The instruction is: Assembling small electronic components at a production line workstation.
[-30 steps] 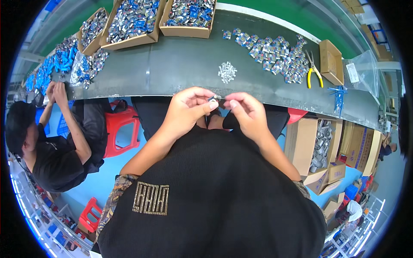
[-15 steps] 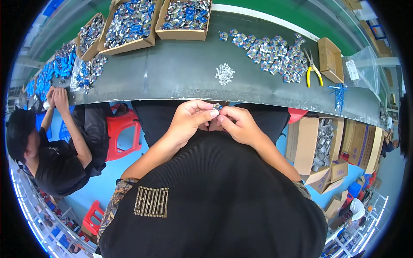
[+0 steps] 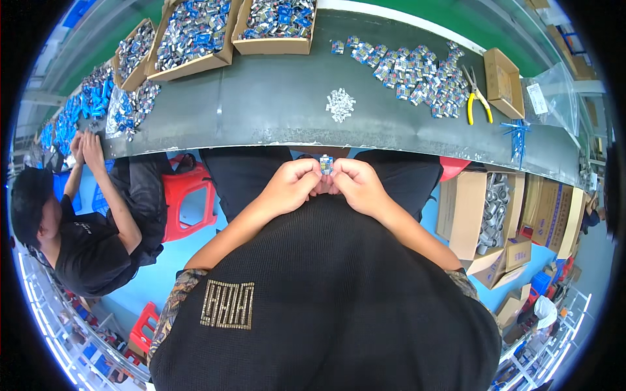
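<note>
I pinch the small blue-and-silver part [image 3: 326, 164] between my left hand [image 3: 297, 186] and right hand [image 3: 355, 187], both closed on it; I'd press evenly, keeping thumbs aligned.

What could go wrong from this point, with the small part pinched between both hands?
1. The small blue-and-silver part is held only by the fingertips of the left hand and right hand, off the grey table and above the lap; a slip would likely drop it to the floor.
2. The small silver pile lies loose mid-table, so a reaching sleeve might scatter it.
</note>
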A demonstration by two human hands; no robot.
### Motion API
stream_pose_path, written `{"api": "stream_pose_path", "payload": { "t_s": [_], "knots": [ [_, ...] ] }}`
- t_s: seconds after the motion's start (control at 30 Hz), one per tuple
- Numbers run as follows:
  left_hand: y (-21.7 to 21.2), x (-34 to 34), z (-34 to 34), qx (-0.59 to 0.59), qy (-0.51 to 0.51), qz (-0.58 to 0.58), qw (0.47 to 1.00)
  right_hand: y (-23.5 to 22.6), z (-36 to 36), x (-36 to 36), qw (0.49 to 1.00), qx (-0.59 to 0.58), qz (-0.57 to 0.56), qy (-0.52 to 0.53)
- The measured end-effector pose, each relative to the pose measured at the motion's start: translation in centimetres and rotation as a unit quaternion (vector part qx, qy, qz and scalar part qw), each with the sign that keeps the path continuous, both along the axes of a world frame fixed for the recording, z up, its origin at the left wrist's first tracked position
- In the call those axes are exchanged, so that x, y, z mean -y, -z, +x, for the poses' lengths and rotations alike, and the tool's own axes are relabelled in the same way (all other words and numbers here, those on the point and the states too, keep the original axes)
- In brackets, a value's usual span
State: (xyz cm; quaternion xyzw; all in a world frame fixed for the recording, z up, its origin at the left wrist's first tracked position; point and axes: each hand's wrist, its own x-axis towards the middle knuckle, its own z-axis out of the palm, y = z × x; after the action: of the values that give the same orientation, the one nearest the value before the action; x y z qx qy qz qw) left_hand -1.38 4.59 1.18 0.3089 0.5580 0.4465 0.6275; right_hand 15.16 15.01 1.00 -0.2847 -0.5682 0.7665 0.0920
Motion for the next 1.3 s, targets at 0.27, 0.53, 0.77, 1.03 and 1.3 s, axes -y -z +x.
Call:
{"api": "stream_pose_path", "payload": {
  "t_s": [0.27,0.53,0.77,1.03,1.3],
  "knots": [
    [0.4,-0.3,-0.2,-0.031,0.018,0.005,0.999,0.6,0.0,-0.2,0.997,0.037,0.063,0.002],
    [0.8,-0.8,0.0,0.003,0.017,0.011,1.0,0.5,-0.1,-0.5,1.0,0.019,0.012,0.001],
    [0.8,-1.2,0.0,0.117,0.002,-0.004,0.993,1.0,0.0,-1.2,0.995,-0.004,-0.104,-0.01],
    [0.6,-1.9,0.7,0.124,-0.026,-0.016,0.992,1.6,-0.8,-0.8,0.996,-0.019,-0.089,0.023],
    [0.4,-2.4,1.3,0.21,-0.063,-0.038,0.975,2.1,-1.0,-0.7,0.995,-0.017,-0.086,0.046]
  ]
}}
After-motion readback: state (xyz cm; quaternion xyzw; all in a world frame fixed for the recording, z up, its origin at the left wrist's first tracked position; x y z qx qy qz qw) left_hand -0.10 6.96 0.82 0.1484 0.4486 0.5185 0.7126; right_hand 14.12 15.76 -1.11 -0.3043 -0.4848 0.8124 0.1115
